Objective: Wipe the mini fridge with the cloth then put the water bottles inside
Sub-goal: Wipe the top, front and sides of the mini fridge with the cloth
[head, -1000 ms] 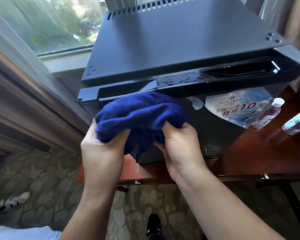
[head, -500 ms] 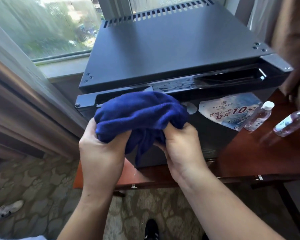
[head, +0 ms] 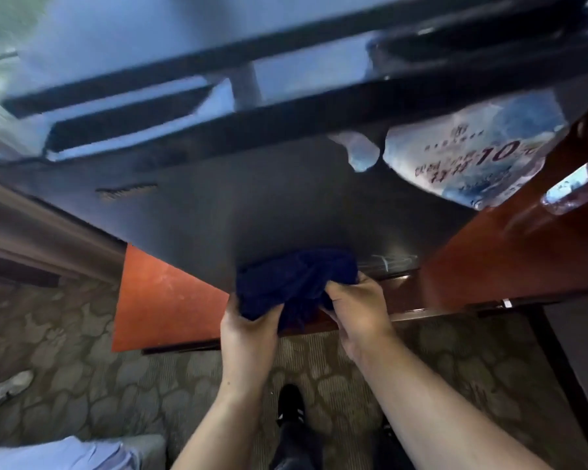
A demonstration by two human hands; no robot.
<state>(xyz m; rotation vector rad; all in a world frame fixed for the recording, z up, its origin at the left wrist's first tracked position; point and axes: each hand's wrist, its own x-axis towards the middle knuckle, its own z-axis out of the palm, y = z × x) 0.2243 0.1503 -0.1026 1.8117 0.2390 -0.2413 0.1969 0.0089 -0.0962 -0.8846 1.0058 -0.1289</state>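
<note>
I'm reading this as a hotel guest room. A black mini fridge (head: 252, 205) is sitting on a reddish wooden desk (head: 157, 300), with a printed price sticker (head: 469, 154) showing on its door. Patterned carpet (head: 65, 385) is covering the floor.

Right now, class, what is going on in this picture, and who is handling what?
A person holds a bunched blue cloth in both hands, left hand and right hand, against the lower front of a black mini fridge. The fridge stands on a reddish wooden table, its door shut. One water bottle lies on the table to the right, not yet put inside.
</note>
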